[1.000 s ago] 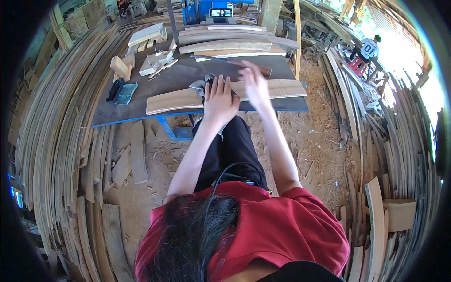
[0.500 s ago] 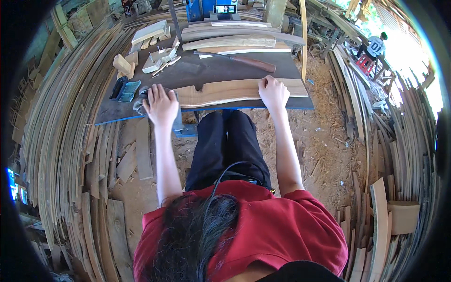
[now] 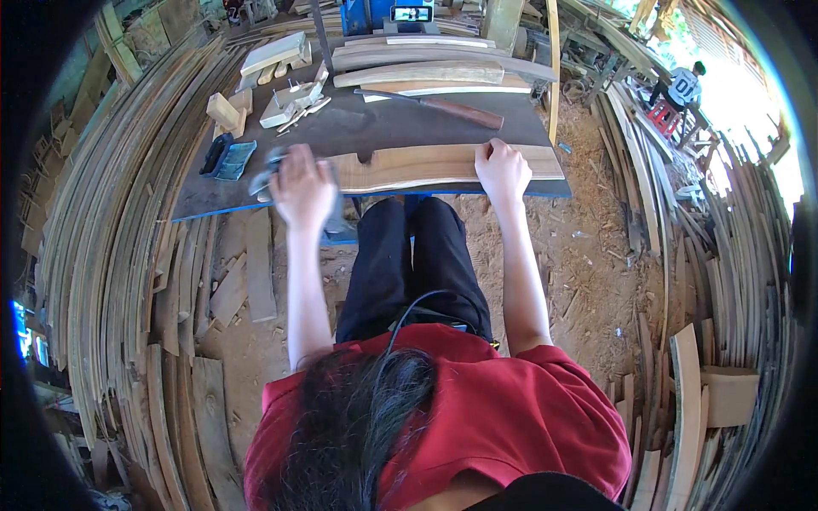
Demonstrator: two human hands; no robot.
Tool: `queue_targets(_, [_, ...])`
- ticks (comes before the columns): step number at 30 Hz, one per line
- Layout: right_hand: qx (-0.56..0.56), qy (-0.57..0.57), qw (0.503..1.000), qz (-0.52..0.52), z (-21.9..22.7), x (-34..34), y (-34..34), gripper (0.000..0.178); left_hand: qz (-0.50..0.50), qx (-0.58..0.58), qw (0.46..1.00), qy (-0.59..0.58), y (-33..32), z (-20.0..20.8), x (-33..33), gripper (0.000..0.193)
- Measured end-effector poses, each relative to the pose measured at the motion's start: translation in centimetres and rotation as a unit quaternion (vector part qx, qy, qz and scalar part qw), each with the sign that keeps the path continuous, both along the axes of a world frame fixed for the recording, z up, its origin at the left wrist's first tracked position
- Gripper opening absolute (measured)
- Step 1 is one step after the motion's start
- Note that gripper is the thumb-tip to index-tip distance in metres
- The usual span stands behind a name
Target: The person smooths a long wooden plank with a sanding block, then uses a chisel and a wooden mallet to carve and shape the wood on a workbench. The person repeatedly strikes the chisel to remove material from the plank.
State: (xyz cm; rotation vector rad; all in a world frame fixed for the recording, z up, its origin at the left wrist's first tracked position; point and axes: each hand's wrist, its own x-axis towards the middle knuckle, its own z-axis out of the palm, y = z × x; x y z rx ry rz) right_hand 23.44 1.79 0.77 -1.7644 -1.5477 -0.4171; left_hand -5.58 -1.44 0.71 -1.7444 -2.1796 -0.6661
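A long wooden board point(image 3: 417, 166) with a notch in its far edge lies along the near side of the dark tabletop point(image 3: 358, 123). Over its left end, my left hand point(image 3: 304, 189) presses a crumpled grey cloth point(image 3: 266, 177), part of which hangs past the table edge; the fingers are slightly blurred. Farther right, my right hand point(image 3: 504, 173) has its fingers curled closed on the board, and the fingertips are hidden. Left of the cloth are a black-handled tool point(image 3: 216, 156), perhaps a brush, and a blue cloth or sheet point(image 3: 236, 160).
A long tool with a brown wooden handle point(image 3: 464, 112) lies beyond the board. Several planks point(image 3: 417, 75) and wood blocks point(image 3: 224, 112) occupy the far side. Timber stacks point(image 3: 111, 247) flank me. A person point(image 3: 683, 88) sits at far right on a red stool point(image 3: 663, 117).
My left hand and the grey cloth have shifted slightly right and nearer along the board's left end. My right hand keeps its place on the board.
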Motion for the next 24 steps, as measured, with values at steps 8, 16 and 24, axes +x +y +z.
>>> queue_targets(8, [-0.002, -0.028, 0.999, -0.015, 0.1, -0.7, -0.1, 0.026, -0.044, 0.001, 0.999, 0.022, 0.5, -0.6, 5.4, 0.051])
queue_targets(16, [-0.026, 0.030, 0.999, -0.029, 0.5, -0.2, 0.2, 0.027, -0.122, 0.055, 0.991, 0.015, -1.4, -1.6, 6.1, 0.044])
queue_targets(24, [-0.019, 0.011, 1.000, -0.020, 0.6, -1.1, 0.0, 0.028, 0.005, -0.039, 0.999, 0.006, 2.5, -0.3, 1.8, 0.050])
